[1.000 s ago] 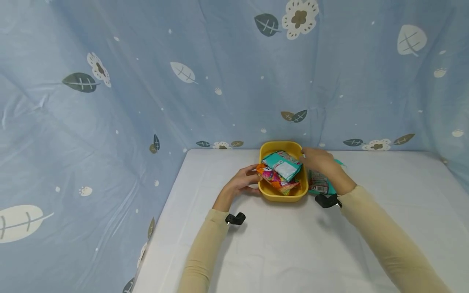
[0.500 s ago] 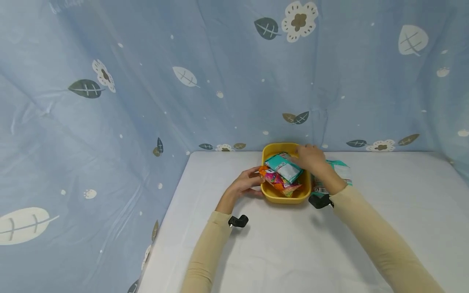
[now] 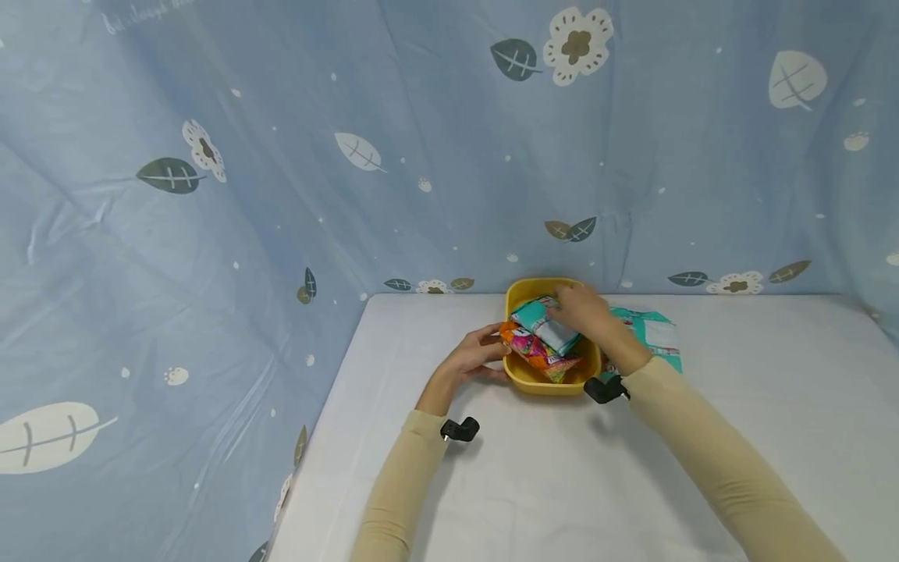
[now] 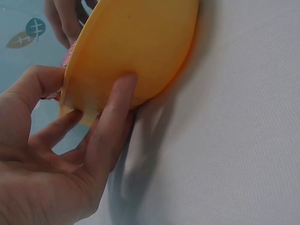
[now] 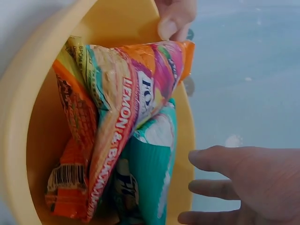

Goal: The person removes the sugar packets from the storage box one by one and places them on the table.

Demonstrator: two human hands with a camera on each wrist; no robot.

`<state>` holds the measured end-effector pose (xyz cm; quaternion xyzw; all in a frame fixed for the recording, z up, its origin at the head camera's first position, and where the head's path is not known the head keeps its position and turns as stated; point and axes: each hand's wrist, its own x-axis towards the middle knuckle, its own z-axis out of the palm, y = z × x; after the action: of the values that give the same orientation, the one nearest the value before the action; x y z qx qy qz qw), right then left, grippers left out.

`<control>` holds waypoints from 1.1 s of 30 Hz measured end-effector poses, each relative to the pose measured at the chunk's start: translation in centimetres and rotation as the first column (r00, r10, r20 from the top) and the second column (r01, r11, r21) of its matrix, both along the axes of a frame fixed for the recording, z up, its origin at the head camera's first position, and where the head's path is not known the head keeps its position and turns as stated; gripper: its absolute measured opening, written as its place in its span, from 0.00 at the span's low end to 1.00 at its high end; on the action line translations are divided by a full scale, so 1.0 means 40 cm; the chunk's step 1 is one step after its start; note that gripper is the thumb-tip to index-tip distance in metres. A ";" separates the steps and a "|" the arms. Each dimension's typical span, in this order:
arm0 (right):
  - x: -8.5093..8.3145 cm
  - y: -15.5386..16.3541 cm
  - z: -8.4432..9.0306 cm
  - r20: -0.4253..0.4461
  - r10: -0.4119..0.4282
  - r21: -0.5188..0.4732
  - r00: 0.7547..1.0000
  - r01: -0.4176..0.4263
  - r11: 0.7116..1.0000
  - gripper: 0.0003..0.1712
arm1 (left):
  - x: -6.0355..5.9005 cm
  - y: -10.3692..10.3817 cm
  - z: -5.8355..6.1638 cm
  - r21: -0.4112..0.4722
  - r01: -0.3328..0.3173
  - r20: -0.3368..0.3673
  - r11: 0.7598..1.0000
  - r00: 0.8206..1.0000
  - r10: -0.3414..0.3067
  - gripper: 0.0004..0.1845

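A yellow plastic tub (image 3: 544, 388) stands near the back edge of the table. My left hand (image 3: 477, 356) grips its left side, thumb at the rim and fingers along the outer wall (image 4: 140, 47). Inside lie an orange and pink candy bag (image 3: 531, 350), marked with lemon in the right wrist view, and a teal packet (image 3: 559, 336) partly on top of it. My right hand (image 3: 584, 310) reaches over the tub's right rim, close above the teal packet. Its fingers (image 5: 213, 188) are stretched out, with nothing between them.
To the tub's right, another teal and white packet (image 3: 656, 334) lies on the white-covered table (image 3: 520, 476), partly behind my right forearm. An orange packet with a barcode (image 5: 68, 176) lies deeper in the tub. A blue patterned curtain (image 3: 449, 156) hangs behind the table.
My right hand has moved left from the tub's right rim to above the teal packet inside, uncovering more of the packet on the table. The left hand keeps its grip on the tub.
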<state>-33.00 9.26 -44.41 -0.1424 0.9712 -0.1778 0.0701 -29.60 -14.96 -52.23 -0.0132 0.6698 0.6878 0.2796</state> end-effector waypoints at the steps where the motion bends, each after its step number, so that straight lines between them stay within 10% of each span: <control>1: 0.001 -0.003 -0.002 0.008 0.007 0.007 1.000 -0.007 1.000 0.29 | 0.000 0.000 -0.002 0.002 0.000 0.002 1.000 1.000 0.000 0.34; 33: -0.050 -0.037 -0.049 0.177 0.005 -0.015 0.984 -0.003 1.000 0.35 | 0.008 0.003 -0.003 -0.001 -0.027 -0.001 1.000 1.000 0.027 0.30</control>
<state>-35.00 7.79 -46.36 -0.1286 0.9595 -0.1969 0.1553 -29.29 -14.85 -52.36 -0.0217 0.6699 0.6913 0.2700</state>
